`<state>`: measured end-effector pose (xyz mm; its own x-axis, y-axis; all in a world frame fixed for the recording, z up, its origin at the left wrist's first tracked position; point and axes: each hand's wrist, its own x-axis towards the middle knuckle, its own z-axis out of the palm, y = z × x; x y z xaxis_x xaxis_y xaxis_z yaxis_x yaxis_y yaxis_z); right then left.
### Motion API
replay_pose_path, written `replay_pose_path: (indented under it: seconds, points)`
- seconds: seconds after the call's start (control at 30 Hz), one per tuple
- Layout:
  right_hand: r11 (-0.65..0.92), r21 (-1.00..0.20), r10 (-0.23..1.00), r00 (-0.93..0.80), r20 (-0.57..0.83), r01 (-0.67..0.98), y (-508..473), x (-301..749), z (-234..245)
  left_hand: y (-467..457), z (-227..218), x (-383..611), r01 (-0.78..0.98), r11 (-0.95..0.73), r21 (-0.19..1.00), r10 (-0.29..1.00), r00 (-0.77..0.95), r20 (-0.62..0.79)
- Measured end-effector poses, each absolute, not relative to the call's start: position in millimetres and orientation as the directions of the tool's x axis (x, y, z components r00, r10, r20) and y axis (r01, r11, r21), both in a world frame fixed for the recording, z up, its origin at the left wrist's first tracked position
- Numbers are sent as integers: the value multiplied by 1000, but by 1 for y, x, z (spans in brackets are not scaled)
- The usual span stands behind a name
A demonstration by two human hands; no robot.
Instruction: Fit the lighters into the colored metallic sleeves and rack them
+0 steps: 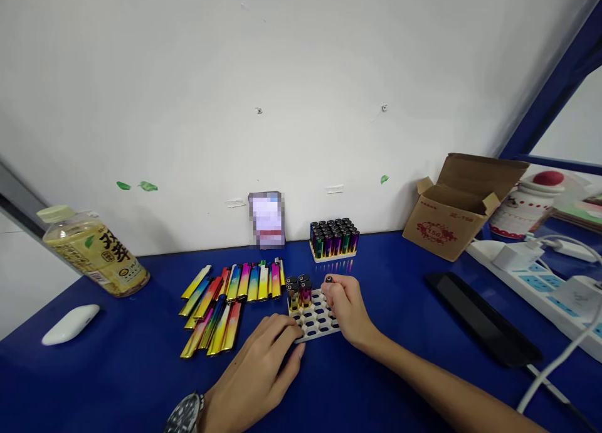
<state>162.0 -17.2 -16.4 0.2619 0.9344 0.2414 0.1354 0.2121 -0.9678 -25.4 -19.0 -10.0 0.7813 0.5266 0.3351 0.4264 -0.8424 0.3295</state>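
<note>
A white tray with rows of holes (pixel 310 326) lies on the table in front of me. Several lighters with black ends up (pixel 300 293) stand close together in its far left corner. My left hand (pixel 263 364) is at the near left corner, fingertips on the tray's edge and thumb beside it, steadying it. Over the tray's right side, my right hand (pixel 348 310) is closed around a lighter (pixel 328 279); only its dark end shows above the fingers. Left of the tray, several shiny gradient-coloured lighters (pixel 230 307) lie in loose, overlapping rows.
Behind stands a full tray of upright lighters (pixel 333 238). A phone-like screen (pixel 267 219) leans on the wall. Leftward are a drink bottle (pixel 96 251) and a white case (pixel 70 324). Rightward are an open cardboard box (pixel 446 223), a black phone-like slab (pixel 482 317) and a power strip (pixel 540 282).
</note>
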Motion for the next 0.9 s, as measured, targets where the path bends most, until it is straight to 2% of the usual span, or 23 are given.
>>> replay_pose_path:
  seconds: [0.9]
  points:
    - [223,-957,948,188,258,188,-21,163,-16,-19,-11,-25,435,-834,341,536,785,310]
